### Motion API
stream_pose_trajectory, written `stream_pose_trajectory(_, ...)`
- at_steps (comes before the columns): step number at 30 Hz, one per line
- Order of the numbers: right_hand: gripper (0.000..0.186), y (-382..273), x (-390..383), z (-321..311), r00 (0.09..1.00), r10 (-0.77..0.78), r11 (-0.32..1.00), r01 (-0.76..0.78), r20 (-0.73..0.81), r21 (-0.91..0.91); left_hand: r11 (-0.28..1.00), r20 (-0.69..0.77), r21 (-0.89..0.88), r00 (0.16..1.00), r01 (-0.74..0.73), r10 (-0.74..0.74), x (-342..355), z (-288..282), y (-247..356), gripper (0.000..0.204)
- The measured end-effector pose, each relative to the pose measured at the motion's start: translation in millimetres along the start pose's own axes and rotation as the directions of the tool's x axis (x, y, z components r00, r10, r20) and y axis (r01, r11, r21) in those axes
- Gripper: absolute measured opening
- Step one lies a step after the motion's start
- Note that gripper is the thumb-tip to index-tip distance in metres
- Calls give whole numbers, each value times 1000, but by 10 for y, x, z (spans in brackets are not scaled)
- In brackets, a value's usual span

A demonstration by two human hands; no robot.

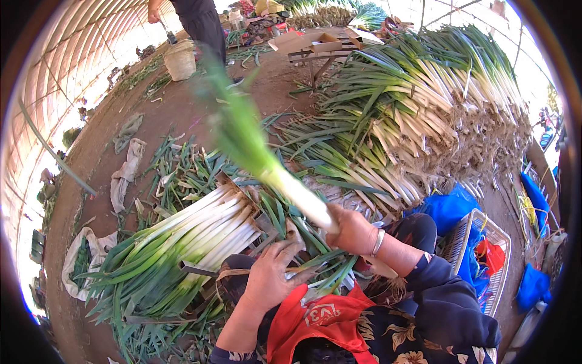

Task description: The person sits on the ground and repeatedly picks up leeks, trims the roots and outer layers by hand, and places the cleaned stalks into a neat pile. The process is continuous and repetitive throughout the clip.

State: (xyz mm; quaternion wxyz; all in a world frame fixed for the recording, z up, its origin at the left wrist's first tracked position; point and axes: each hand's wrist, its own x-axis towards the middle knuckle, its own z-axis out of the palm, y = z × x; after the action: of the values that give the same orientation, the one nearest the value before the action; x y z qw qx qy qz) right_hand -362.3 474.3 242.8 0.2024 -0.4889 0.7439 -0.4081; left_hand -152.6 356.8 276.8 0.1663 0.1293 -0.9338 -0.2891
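Note:
My right hand (353, 232) is closed round the white end of a leek (297, 193), whose green top is smeared by motion and slants up and to the left. My left hand (271, 273) rests over my lap with thumb and fingers apart, beside a thin brownish strip and loose green leaves; it does not visibly hold anything. Left of it lies a row of leeks (203, 227), white ends toward me and green leaves fanning out left, by a metal frame (197, 269). Under my right wrist, the rooty end of another leek (385, 267) shows.
A large heap of leeks with dirty roots (436, 109) rises at the right. A white plastic basket (501, 255) with blue and red bags stands near my right elbow. Behind are an open cardboard box (309, 43), a white bucket (180, 60) and another person (200, 27).

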Motion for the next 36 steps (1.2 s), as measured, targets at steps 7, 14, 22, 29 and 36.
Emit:
stream_pose_trajectory(7,54,-457,191,-227,818,-537,716,571,206,-401,699,26,702,985,-141,173,-117,-355,336,63)
stream_pose_trajectory(14,34,-432,344,50,591,-737,488,801,329,-346,824,-88,552,992,126,-92,-188,-384,98,80)
stream_pose_trajectory(22,30,-90,574,162,547,-767,385,810,334,-442,735,32,538,861,413,-508,-296,-248,-136,48)
stream_pose_trajectory(29,25,636,820,-1179,978,-205,656,102,-47,-748,681,-35,546,825,489,-565,-415,-256,-201,48)
stream_pose_trajectory(36,48,212,663,-806,885,-426,794,465,189,-392,721,-31,525,857,451,-514,-408,-178,-172,47)
